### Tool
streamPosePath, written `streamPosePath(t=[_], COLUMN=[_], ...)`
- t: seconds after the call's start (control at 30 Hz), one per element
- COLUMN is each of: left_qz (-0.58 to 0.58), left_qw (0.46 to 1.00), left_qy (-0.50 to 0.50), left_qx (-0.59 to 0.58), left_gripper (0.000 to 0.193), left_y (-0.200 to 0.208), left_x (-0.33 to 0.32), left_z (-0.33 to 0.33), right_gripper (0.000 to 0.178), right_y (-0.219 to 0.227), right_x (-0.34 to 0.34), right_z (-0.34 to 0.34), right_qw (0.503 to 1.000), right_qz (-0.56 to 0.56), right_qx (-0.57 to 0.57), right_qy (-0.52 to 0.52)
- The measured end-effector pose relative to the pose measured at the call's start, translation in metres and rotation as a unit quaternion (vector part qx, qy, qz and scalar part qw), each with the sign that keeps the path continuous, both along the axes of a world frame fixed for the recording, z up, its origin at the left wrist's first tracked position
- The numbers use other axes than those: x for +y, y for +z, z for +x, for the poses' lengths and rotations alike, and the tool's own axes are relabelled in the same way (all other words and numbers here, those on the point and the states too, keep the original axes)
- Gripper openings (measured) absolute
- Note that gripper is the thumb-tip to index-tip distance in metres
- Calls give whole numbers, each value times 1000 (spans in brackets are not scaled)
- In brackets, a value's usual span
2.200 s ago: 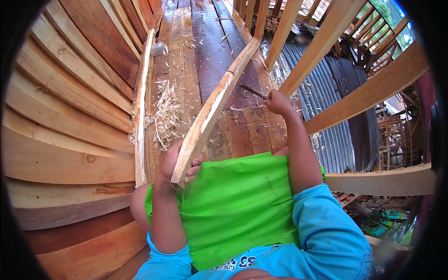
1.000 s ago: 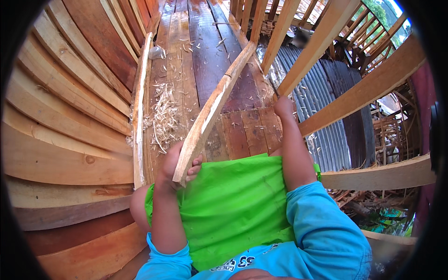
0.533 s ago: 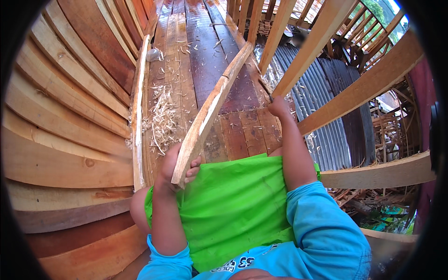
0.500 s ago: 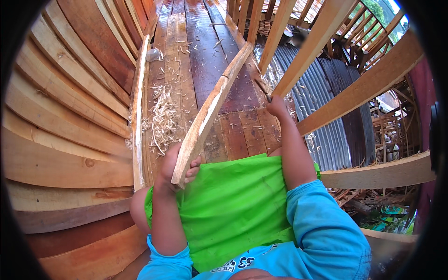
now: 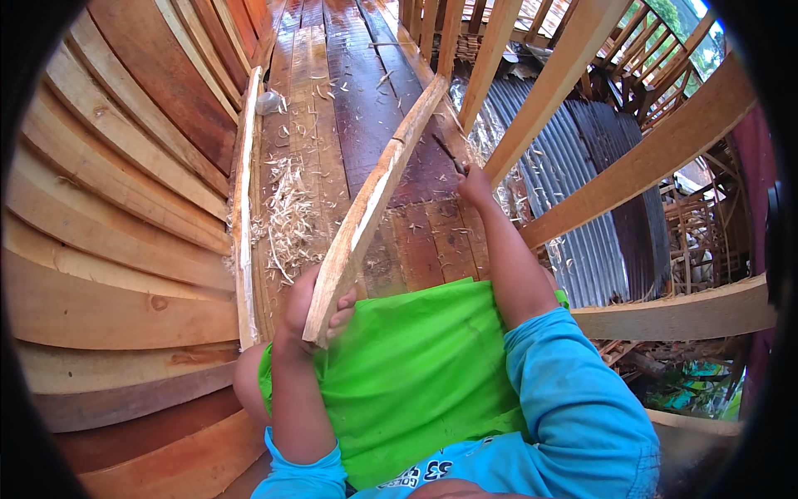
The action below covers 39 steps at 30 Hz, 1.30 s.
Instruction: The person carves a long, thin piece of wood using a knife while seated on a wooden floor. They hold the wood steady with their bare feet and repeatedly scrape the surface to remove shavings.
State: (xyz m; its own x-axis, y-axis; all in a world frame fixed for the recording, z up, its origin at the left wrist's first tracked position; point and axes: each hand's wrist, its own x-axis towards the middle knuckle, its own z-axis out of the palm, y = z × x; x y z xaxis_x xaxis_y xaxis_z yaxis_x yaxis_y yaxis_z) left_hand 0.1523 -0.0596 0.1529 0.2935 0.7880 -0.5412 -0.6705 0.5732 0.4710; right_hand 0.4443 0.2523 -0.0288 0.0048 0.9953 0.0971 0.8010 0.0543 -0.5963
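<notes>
A long, rough-hewn piece of wood (image 5: pixel 366 200) slants up and away from me, its near end above the edge of my green shorts. My left hand (image 5: pixel 301 309) is wrapped round that near end from below, fingertips showing on its right side. In my right hand (image 5: pixel 475 186) is a thin, dark knife (image 5: pixel 447 151), its blade pointing away and to the left. The knife is to the right of the wood, apart from it. The wood's far end lies by the foot of the railing.
Pale wood shavings (image 5: pixel 289 208) lie heaped on the plank floor (image 5: pixel 353 108). Along the left board wall rests another long strip of wood (image 5: pixel 243 208), with a small clear container (image 5: pixel 268 103) beside it. A wooden railing (image 5: pixel 559 87) stands on my right, above corrugated metal sheets (image 5: pixel 573 200).
My right hand has moved left with the knife, closer to the wood. My left hand and the wood have hardly moved.
</notes>
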Motion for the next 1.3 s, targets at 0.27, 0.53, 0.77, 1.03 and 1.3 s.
streamPosePath(t=[0.27, 0.53, 0.77, 1.03, 1.3], left_qz=[5, -18, -31, -21, -11], left_qw=[1000, 1000, 999, 1000, 999], left_qy=[12, 9, 18, 8, -4], left_qx=[-21, -10, -17, -12, -35], left_gripper=[35, 38, 38, 38, 39], left_y=[0, 6, 9, 6, -5], left_x=[-2, -1, -3, -1, -4], left_z=[0, 3, 2, 4, -3], right_gripper=[35, 29, 23, 23, 23], right_y=[7, 19, 49, 64, 72], right_x=[-3, -24, -37, -56, -65], right_z=[-4, -12, 11, 7, -7], right_qw=[998, 992, 954, 945, 937], right_qz=[-23, -2, -179, -268, -283], right_qx=[-25, -53, -211, -173, -160], right_qy=[-55, -118, 112, 71, 131])
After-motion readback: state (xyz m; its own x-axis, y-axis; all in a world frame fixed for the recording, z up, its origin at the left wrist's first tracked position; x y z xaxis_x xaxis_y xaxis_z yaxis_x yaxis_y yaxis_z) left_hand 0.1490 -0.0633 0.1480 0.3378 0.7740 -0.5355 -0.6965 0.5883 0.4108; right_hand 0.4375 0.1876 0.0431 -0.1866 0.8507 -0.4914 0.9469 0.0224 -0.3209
